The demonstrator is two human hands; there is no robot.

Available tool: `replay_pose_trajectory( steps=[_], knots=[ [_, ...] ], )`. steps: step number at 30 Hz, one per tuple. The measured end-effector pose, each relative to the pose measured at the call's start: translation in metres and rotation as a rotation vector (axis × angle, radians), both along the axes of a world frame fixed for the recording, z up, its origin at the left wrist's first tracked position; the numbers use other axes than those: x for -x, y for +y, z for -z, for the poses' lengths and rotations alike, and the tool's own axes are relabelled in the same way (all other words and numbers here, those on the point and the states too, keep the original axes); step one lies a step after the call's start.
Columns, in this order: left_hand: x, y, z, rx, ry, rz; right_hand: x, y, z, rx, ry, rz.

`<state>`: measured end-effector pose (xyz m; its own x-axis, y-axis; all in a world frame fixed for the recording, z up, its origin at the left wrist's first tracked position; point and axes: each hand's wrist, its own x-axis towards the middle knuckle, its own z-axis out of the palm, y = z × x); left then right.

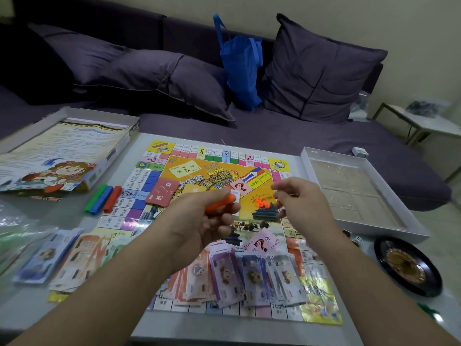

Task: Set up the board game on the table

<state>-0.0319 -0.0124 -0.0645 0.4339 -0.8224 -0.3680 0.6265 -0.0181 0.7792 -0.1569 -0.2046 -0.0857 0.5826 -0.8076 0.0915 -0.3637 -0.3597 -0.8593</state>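
Observation:
The colourful game board (214,171) lies flat on the table. My left hand (207,218) grips an orange stick of plastic pieces (222,203) above the board's middle. Just right of it my right hand (301,198) hovers with fingers loosely curled; whether it pinches anything I cannot tell. Small orange pieces (262,202) lie on the board between the hands. Green, blue and red sticks (103,198) lie left of the board. A red card deck (162,192) and a pink question-mark deck (262,242) sit on the board, with play money (252,273) fanned along its near edge.
The box lid with the rules sheet (62,151) sits at the left, more money stacks (62,255) at the near left. A white box tray (354,191) stands right of the board, dice (358,240) and a black roulette wheel (406,265) before it. A purple sofa with a blue bag (242,68) lies behind.

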Motion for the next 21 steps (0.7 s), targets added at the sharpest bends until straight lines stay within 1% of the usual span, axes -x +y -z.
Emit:
replay_pose_trajectory(
  steps=[2, 3, 5, 10, 15, 18, 21],
  knots=[
    [-0.002, 0.000, 0.001, 0.001, 0.033, -0.012, -0.002, -0.013, 0.017, 0.139, 0.240, 0.031],
    [-0.003, -0.001, 0.001, 0.004, 0.045, -0.019, -0.004, -0.017, 0.023, 0.185, 0.328, 0.025],
    [-0.006, -0.002, 0.003, -0.002, 0.056, -0.034, -0.011, -0.023, 0.031, 0.225, 0.399, 0.011],
    [-0.010, -0.001, 0.007, -0.016, 0.055, -0.066, -0.030, -0.022, 0.044, 0.276, 0.458, -0.057],
    [-0.010, 0.002, 0.004, 0.001, 0.013, -0.058, -0.034, -0.021, 0.055, 0.299, 0.423, -0.022],
    [-0.012, 0.003, 0.001, -0.002, -0.022, -0.058, -0.033, -0.017, 0.048, 0.282, 0.354, -0.002],
    [-0.013, 0.003, -0.003, -0.002, -0.018, -0.092, -0.030, -0.013, 0.033, 0.238, 0.256, -0.004]
  ],
)
